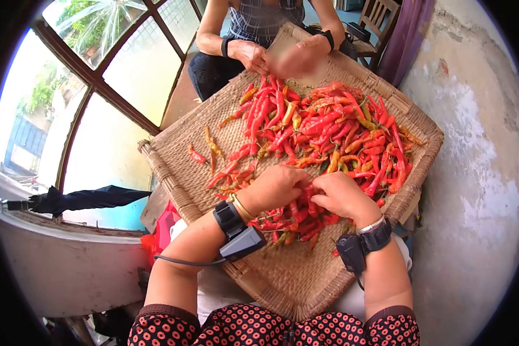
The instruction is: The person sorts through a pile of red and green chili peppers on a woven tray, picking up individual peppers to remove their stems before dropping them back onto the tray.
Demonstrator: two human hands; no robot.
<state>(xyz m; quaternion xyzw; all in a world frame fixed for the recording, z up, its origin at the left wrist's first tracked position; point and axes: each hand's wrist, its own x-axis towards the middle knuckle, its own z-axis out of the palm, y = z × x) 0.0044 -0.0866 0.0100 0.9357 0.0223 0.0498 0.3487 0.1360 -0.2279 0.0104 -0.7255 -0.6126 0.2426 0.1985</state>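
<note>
My left hand (278, 188) and my right hand (343, 195) come close together over the woven tray (297, 279). Both are closed in a pinch, and a bit of a red chili pepper (309, 191) shows between their fingertips. My fingers cover most of it. Right below them lies a heap of red chili peppers (297, 219), some with stems. Beyond my hands spreads a larger pile of chili peppers (334, 124), mostly red with a few orange and yellowish ones.
Across the tray sits another person, whose hands (251, 56) are at the far edge of the peppers. A window (132, 75) and a folded dark umbrella (98, 199) are on the left. A worn wall (467, 144) stands at right, near a wooden chair (378, 26).
</note>
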